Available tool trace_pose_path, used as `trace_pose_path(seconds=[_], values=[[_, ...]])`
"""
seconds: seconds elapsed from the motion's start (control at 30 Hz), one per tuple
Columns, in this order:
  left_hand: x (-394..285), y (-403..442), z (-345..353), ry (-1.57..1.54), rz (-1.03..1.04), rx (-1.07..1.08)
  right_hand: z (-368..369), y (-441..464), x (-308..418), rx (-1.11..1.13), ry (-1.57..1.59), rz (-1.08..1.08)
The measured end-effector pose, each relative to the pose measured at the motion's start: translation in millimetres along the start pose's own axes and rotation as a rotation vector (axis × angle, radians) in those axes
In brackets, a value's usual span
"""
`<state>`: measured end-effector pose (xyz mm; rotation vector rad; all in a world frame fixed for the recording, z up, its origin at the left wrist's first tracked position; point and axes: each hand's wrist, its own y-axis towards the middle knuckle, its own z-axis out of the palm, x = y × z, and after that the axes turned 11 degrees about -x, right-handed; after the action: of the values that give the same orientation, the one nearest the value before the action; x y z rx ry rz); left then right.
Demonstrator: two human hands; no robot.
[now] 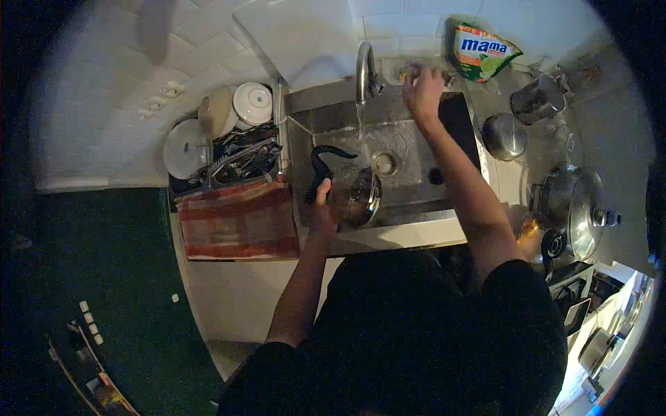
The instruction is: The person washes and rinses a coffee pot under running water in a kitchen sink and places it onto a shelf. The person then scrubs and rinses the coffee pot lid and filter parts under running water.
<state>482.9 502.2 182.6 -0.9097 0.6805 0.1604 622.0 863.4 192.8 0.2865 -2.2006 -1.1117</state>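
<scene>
My left hand [323,196] is closed round the black curved handle [320,166] of a shiny steel kettle [365,197], which is tilted over the front left of the sink [409,201]. Water runs from the tap [364,69] into the basin, just behind the kettle. My right hand [424,93] reaches to the ledge behind the sink, right of the tap. Its fingers are curled down at a small yellowish and purple item [409,72], too small to name. The drain [384,163] shows in the basin.
Left of the sink stands a dish rack with cutlery [243,163], bowls [252,103] and a plate [186,149], with a red checked towel [239,220] in front. A Mama detergent pouch [483,52], a steel bowl [504,136] and a lidded pot [583,208] stand right.
</scene>
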Motion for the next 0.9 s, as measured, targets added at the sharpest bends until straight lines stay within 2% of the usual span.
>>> trace_pose_path(seconds=[0.07,0.1,0.13,0.17,0.2,0.23,0.27,0.3,0.37,0.47,0.5,0.57,0.6,0.7,0.77,0.8,0.9], values=[[-5.8,-3.7,17.0,0.044,0.028,0.016,-11.9,-18.4,24.2,0.169,0.209,0.315],[2.1,6.0,15.3,0.217,0.232,0.008,-24.8,-32.4,37.7,0.257,0.313,0.473],[15.3,23.7,9.5,0.391,0.436,-0.002,-31.6,-54.2,43.0,0.33,0.311,0.425],[19.4,39.1,14.0,0.409,0.443,-0.031,-39.7,-75.8,48.6,0.4,0.31,0.375],[23.2,54.2,18.7,0.426,0.45,-0.06,-62.6,-85.8,66.7,0.601,0.259,0.301],[21.5,70.8,32.2,0.283,0.259,-0.103,-86.4,-94.8,86.6,0.8,0.203,0.221],[20.7,82.9,42.4,0.139,0.064,-0.144,-98.6,-113.3,94.3,0.801,0.136,-0.012],[19.0,85.1,52.3,0.024,0.011,-0.123,-103.1,-126.8,97.6,0.796,0.065,-0.242],[17.4,85.7,70.7,-0.2,-0.1,-0.08,-103.1,-118.4,106.3,0.843,0.014,-0.419],[22.3,116.9,72.8,-0.276,0.035,0.159,-95.6,-96.9,118.6,0.892,0.016,-0.591],[23.9,127.3,71.9,-0.313,-0.029,0.158,-89.7,-90.6,118.5,0.904,0.029,-0.631],[24.4,145.6,69.6,-0.387,-0.157,0.152,-55.8,-97.9,100.9,1.012,0.11,-0.572],[30.4,162.4,60.0,-0.331,-0.179,0.075,-45.1,-101.0,94.5,1.063,0.153,-0.545],[36.7,189.6,49.2,-0.186,-0.24,-0.137,-63.7,-49.0,103.7,1.213,0.112,-0.26],[23.7,159.2,68.2,-0.118,-0.289,-0.263,-46.1,-59.5,80.6,1.225,0.256,0.092],[23.4,158.3,67.5,-0.122,-0.329,-0.246,-35.6,-70.1,68.5,1.222,0.327,0.266],[17.5,144.3,72.9,-0.152,-0.389,-0.179,-17.7,-110.8,47.8,0.953,0.586,0.765]])
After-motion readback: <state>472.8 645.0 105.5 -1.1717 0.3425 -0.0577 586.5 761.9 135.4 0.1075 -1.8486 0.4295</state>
